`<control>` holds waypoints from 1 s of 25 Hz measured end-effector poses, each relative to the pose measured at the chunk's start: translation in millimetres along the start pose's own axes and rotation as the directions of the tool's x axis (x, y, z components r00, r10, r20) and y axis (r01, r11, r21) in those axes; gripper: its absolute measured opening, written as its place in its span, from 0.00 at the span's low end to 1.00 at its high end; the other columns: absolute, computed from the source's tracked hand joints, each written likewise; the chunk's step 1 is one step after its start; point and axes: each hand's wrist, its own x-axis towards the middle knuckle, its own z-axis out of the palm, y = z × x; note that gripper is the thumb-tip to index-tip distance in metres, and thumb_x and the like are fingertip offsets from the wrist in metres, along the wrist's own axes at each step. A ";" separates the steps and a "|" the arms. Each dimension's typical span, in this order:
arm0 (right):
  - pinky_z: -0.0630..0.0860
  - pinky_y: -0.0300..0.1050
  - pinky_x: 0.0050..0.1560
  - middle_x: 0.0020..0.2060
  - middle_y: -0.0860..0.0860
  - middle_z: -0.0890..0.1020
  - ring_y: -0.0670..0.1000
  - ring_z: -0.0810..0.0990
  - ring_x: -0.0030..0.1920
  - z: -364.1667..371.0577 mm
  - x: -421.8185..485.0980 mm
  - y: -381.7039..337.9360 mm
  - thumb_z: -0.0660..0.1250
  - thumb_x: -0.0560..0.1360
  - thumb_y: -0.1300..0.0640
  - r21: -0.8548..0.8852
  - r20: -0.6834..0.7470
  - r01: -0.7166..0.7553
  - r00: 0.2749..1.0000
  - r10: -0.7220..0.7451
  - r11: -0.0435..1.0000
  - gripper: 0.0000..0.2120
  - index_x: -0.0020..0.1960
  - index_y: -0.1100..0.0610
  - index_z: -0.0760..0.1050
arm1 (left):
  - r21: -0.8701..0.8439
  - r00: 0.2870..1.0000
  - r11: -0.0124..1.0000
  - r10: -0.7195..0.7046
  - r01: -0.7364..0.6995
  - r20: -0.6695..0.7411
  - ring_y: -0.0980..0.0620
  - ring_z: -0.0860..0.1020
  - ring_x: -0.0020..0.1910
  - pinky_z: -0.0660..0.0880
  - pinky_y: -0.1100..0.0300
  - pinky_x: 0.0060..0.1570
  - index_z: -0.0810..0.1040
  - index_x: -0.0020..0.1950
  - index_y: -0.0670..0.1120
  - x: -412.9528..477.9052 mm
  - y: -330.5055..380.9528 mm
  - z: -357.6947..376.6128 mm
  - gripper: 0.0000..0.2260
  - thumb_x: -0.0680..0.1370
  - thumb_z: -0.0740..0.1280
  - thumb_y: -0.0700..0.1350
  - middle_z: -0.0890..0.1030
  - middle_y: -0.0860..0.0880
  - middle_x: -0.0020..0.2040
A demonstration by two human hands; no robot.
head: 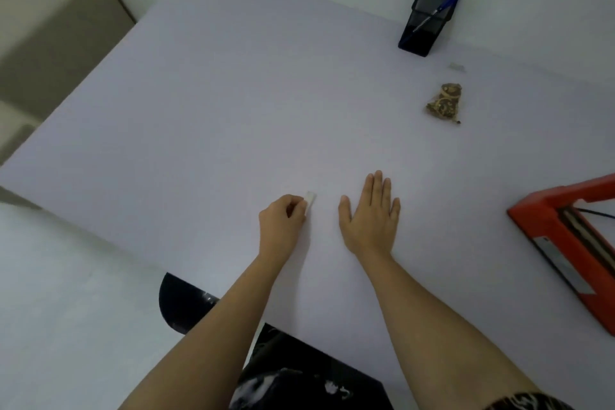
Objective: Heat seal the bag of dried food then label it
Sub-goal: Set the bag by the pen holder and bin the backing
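My left hand was curled, its fingers pinching one small white slip low against the surface; I took it for the label. Just beside it my right hand lay flat, its fingers straight and holding nothing. Well to the right of those fingers sat one red heat sealer, cut off by the frame edge. Farther out, beyond my right fingers, lay the one bag of dried food, touched by neither hand; I could not tell whether it was sealed. Past it were one pale scrap and one black pen holder with one blue pen in it. I judged the labelling was in hand. The next move called for bringing slip and bag together, perhaps after fetching the pen.
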 end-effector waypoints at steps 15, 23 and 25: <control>0.73 0.46 0.55 0.51 0.52 0.79 0.52 0.76 0.53 -0.2 -148.4 -127.1 0.55 0.79 0.56 0.647 -0.004 0.251 0.945 -0.327 0.720 0.12 0.54 0.58 0.75 | -0.270 0.892 0.934 -0.317 0.234 -0.323 0.51 0.80 0.41 0.77 0.58 0.47 0.80 0.49 0.47 -133.6 -99.0 -128.9 0.07 0.76 0.66 0.47 0.83 0.50 0.40; 0.71 0.36 0.51 0.47 0.43 0.76 0.43 0.74 0.51 56.6 -259.8 -177.3 0.55 0.80 0.54 0.621 0.139 0.234 0.907 -0.398 0.748 0.09 0.53 0.52 0.74 | -0.260 0.868 0.907 -0.401 0.331 -0.295 0.49 0.80 0.43 0.77 0.55 0.47 0.80 0.44 0.49 -172.5 -202.3 -193.0 0.06 0.76 0.66 0.49 0.82 0.50 0.40; 0.71 0.37 0.52 0.49 0.44 0.76 0.44 0.74 0.53 78.0 -275.5 -180.6 0.56 0.80 0.54 0.586 0.194 0.186 0.913 -0.360 0.789 0.10 0.55 0.53 0.74 | -0.241 0.878 0.906 -0.405 0.348 -0.255 0.50 0.80 0.42 0.74 0.61 0.41 0.79 0.43 0.48 -174.3 -229.2 -201.5 0.08 0.76 0.66 0.51 0.82 0.49 0.39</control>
